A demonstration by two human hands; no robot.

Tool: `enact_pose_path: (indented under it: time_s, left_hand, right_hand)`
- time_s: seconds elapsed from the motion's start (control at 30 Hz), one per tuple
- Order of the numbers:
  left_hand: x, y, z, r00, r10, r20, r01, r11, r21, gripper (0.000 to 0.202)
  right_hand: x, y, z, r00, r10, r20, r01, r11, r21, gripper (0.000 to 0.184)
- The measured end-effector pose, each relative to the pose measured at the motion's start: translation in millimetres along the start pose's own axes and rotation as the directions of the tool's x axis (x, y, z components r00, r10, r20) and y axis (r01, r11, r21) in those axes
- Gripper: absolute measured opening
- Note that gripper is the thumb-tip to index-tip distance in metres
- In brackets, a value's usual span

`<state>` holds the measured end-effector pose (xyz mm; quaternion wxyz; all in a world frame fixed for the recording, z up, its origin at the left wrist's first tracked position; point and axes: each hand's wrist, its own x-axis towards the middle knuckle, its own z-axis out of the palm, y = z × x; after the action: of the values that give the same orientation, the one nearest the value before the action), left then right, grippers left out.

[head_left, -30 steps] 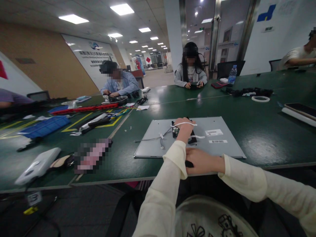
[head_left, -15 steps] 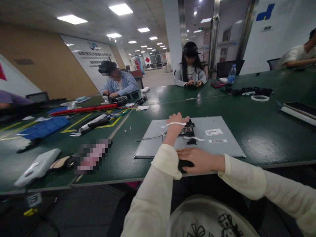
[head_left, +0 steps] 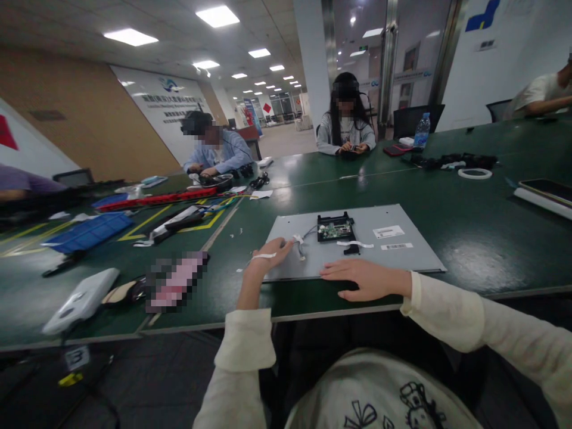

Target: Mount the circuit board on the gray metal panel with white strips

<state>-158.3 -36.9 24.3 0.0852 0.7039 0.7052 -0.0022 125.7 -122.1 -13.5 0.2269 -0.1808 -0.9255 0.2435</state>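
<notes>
A flat grey display panel [head_left: 415, 247] lies on the green table before me, with white labels on its right half. On it sits a black bracket with a green circuit board [head_left: 335, 230]. A grey cable [head_left: 308, 233] runs left from the board to a small white connector. My left hand [head_left: 273, 253] rests over the panel's left edge, fingers stretched toward the cable, a white strip [head_left: 263, 256] across its back near the wrist. Whether its fingertips touch the cable cannot be told. My right hand [head_left: 360, 279] lies open, fingers flat on the panel's near edge.
Left of me are a white device [head_left: 83, 300], a blurred-out pink item [head_left: 179, 281] and a blue tray [head_left: 89, 232]. A white tape ring [head_left: 474, 173] and a water bottle [head_left: 421, 131] stand right. Two people sit across the table; others are at the sides.
My left hand has moved from over the circuit board left and nearer, uncovering the board. The cable end that stretched left now lies on the panel. My right hand has stayed almost still.
</notes>
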Motion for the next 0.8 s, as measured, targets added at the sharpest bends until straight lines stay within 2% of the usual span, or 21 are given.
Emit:
enact_pose_path:
  time_s: [0.07, 0.13, 0.2, 0.27, 0.33, 0.43, 0.5, 0.57, 0.67, 0.8]
  left_hand:
    - [-14, 6, 5.1, 0.999, 0.032, 0.006, -0.032, 0.999, 0.004, 0.059]
    - [-25, 13, 8.1, 1.000, 0.016, -0.014, -0.016, 1.000, 0.000, 0.059]
    - [-32, 18, 10.4, 0.999, 0.000, -0.047, 0.000, 1.000, -0.003, 0.058]
    - [-38, 22, 12.6, 0.996, 0.010, -0.084, -0.011, 1.000, -0.002, 0.057]
    - [-42, 24, 14.9, 0.992, 0.027, -0.127, -0.027, 1.000, 0.005, 0.053]
    - [-46, 27, 19.2, 0.980, 0.029, -0.195, -0.027, 1.000, 0.013, 0.046]
    - [-48, 29, 23.2, 0.973, 0.012, -0.228, -0.010, 1.000, 0.006, 0.045]
    - [-49, 30, 27.6, 0.968, -0.011, -0.251, 0.008, 1.000, -0.012, 0.046]
    - [-49, 30, 33.2, 0.962, -0.036, -0.271, 0.024, 0.999, -0.046, 0.048]
    - [-48, 29, 35.5, 0.958, -0.055, -0.281, 0.042, 0.998, -0.051, 0.046]
  right_hand:
    - [2, -2, -2, 1.000, 0.016, 0.013, -0.016, 1.000, 0.000, 0.050]
    - [5, -2, -8, 0.999, 0.032, 0.026, -0.032, 0.999, -0.008, 0.049]
    - [9, 4, -19, 0.998, 0.062, -0.021, -0.063, 0.998, -0.029, 0.049]
    - [14, 17, -36, 0.985, 0.106, -0.137, -0.116, 0.991, -0.065, 0.052]
    - [18, 38, -53, 0.956, 0.169, -0.241, -0.198, 0.975, -0.098, 0.063]
    - [20, 75, -69, 0.900, 0.341, -0.272, -0.373, 0.924, -0.078, 0.088]
    - [21, 95, -71, 0.873, 0.430, -0.230, -0.448, 0.894, -0.029, 0.100]
    - [21, 110, -67, 0.864, 0.470, -0.182, -0.474, 0.880, 0.027, 0.106]
    - [23, 120, -57, 0.878, 0.450, -0.167, -0.446, 0.893, 0.062, 0.108]
    - [23, 123, -52, 0.883, 0.414, -0.222, -0.417, 0.908, 0.037, 0.106]
